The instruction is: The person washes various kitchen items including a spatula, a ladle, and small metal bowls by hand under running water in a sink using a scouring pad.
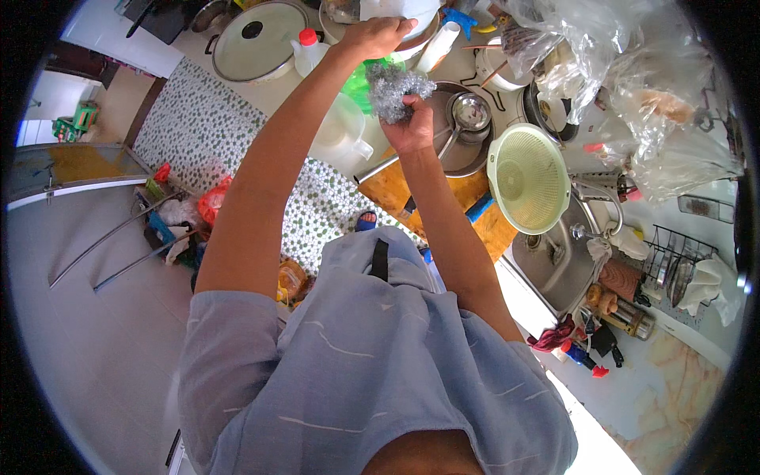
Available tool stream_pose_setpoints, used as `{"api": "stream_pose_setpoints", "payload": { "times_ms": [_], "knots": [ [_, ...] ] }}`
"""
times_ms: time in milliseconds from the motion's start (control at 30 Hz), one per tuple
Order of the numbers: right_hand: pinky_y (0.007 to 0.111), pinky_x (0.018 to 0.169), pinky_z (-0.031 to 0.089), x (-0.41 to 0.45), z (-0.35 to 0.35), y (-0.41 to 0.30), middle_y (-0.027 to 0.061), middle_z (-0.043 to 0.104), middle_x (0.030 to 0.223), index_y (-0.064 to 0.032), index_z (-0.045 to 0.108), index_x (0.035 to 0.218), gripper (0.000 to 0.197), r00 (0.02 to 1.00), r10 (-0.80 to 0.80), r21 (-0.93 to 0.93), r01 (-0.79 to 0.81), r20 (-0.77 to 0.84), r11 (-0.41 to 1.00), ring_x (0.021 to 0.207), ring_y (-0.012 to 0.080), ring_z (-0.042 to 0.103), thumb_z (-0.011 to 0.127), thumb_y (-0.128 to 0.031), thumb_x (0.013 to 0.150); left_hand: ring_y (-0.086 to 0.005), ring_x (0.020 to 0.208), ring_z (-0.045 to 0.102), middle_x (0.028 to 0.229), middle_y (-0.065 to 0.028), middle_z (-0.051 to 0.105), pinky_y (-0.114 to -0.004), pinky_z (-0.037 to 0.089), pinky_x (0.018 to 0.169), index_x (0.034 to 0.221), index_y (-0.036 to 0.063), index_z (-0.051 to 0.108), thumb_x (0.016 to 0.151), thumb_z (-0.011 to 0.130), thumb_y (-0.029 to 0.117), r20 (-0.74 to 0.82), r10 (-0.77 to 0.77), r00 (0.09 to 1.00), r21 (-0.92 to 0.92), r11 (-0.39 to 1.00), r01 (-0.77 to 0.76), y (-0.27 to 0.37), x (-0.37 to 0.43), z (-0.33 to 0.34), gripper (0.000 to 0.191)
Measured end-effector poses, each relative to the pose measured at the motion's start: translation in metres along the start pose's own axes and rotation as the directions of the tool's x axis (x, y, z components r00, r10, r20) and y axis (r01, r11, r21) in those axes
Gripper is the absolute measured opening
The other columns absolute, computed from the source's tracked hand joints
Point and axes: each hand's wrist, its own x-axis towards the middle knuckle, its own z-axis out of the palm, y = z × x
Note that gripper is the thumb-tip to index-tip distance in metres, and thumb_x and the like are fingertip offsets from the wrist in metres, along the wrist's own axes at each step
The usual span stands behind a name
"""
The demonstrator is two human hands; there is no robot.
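Observation:
My right hand [411,126] grips a silvery steel-wool scrubber [399,94], thumb on its right side. Farther forward, my left hand [377,39] is closed at the edge of a white vessel [409,10], which the top of the picture cuts off; its fingers are partly hidden. Bright green plastic [358,88] shows beneath the hands. To the left of the scrubber is a translucent plastic jug [338,127]. Right of it, a metal ladle [471,111] lies in a wide pan [475,163].
A pale green colander [527,178] stands by the steel sink [537,276]. Clear plastic bags [647,113] hang at the right. A large lidded pot [259,50], a red-capped bottle [309,54] and a white bottle [438,47] crowd the counter. A wooden board [386,185] lies below the pan.

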Motion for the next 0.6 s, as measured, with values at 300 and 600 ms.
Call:
{"api": "stream_pose_setpoints", "payload": {
  "times_ms": [300, 600],
  "knots": [
    [0.042, 0.092, 0.043, -0.003, -0.005, 0.003, 0.0119, 0.057, 0.106, -0.0026, 0.051, 0.107, 0.045, 0.997, -0.054, 0.003, 0.054, 0.046, 0.999, 0.099, 0.0301, 0.054, 0.052, -0.004, 0.062, -0.0382, 0.098, 0.055, 0.103, -0.0195, 0.06, -0.046, 0.041, 0.085, 0.109, 0.0127, 0.057, 0.092, 0.027, 0.052, 0.003, 0.057, 0.998, 0.111, 0.992, -0.057, -0.002, 0.004, 0.005, 0.052],
    [0.04, 0.088, 0.045, -0.069, -0.028, -0.027, 0.0103, 0.06, 0.097, -0.0037, 0.053, 0.104, 0.042, 0.989, -0.041, 0.077, 0.03, 0.141, 0.997, 0.092, 0.0273, 0.058, 0.054, -0.006, 0.063, -0.0175, 0.101, 0.057, 0.114, -0.0082, 0.06, -0.031, 0.042, 0.089, 0.116, 0.0056, 0.056, 0.089, 0.034, 0.017, -0.356, 0.381, 0.853, -0.16, 0.875, -0.458, -0.006, -0.018, -0.021, 0.036]
  ]
}}
